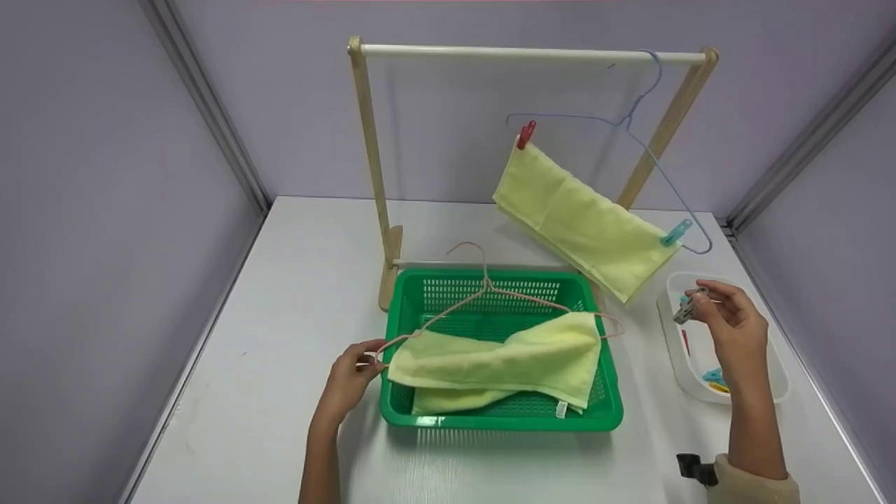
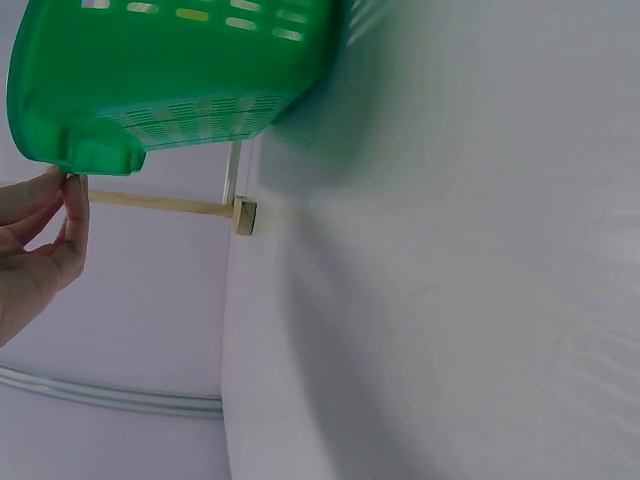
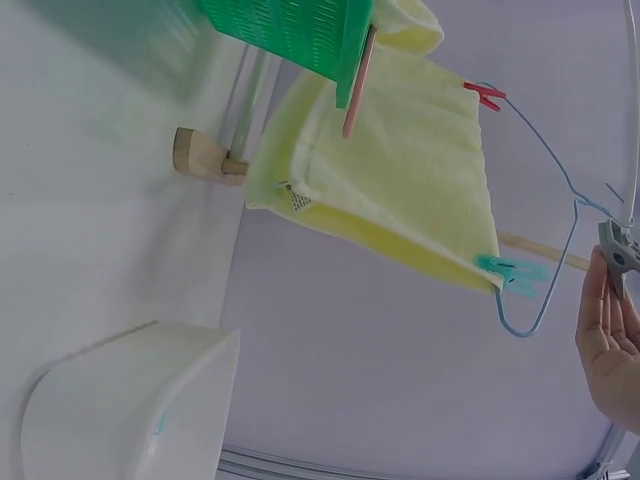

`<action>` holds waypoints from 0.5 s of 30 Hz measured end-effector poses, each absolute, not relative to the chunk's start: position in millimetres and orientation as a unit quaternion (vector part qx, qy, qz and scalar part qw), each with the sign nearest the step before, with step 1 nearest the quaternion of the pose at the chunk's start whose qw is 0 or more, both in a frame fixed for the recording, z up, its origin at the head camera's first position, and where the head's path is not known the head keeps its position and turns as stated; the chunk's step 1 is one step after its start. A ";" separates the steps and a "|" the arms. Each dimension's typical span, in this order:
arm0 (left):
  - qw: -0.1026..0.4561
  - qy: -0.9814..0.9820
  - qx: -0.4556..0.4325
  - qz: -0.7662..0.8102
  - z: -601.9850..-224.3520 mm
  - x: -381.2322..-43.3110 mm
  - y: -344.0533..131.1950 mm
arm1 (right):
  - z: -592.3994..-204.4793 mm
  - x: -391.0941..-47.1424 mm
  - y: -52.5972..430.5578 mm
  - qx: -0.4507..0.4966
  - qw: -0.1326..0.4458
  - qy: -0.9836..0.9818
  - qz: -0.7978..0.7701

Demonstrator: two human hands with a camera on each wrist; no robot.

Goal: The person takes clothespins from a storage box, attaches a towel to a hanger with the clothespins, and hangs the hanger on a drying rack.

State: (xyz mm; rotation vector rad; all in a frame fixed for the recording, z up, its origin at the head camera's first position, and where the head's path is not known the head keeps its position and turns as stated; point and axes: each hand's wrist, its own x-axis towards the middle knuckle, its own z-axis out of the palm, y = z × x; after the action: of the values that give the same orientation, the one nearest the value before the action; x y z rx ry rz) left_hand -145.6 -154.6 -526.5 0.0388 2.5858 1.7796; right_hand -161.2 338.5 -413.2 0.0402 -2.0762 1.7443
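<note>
At the basket's left rim, my left hand [image 1: 346,381] pinches the left end of a pink clothes hanger [image 1: 453,306], close by the corner of a yellow towel [image 1: 490,364]. That towel lies rumpled over the hanger's lower part, across the green basket [image 1: 504,421]. My right hand [image 1: 743,334] holds a grey clothespin [image 1: 689,308] between thumb and fingers, above a white tub [image 1: 672,364]. In the right wrist view the grey clothespin [image 3: 620,250] shows at the fingertips. The left wrist view has the left fingers [image 2: 75,215] right at the basket's edge.
Behind the basket stands a rack with a white rail [image 1: 504,52]. From it hangs a blue hanger [image 1: 654,154], tilted, with another yellow towel [image 1: 581,224] held by a red clothespin [image 1: 526,134] and a teal clothespin [image 1: 676,232]. Several coloured clothespins [image 1: 714,378] lie in the tub.
</note>
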 end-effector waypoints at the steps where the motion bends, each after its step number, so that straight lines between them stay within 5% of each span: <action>1: -0.001 0.823 0.015 0.568 -526.3 -145.5 -154.7 | -412.9 -161.1 338.2 0.013 0.214 -0.750 0.626; 15: -0.057 0.853 0.107 0.508 -525.6 -137.5 -154.7 | -415.0 -159.8 336.9 0.005 0.214 -0.750 0.625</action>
State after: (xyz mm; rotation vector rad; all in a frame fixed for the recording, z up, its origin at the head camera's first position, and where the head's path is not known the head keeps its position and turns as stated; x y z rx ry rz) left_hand -137.5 -154.7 -525.6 0.3487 2.7812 1.6568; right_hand -159.8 336.9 -415.0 0.0152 -2.0826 1.7355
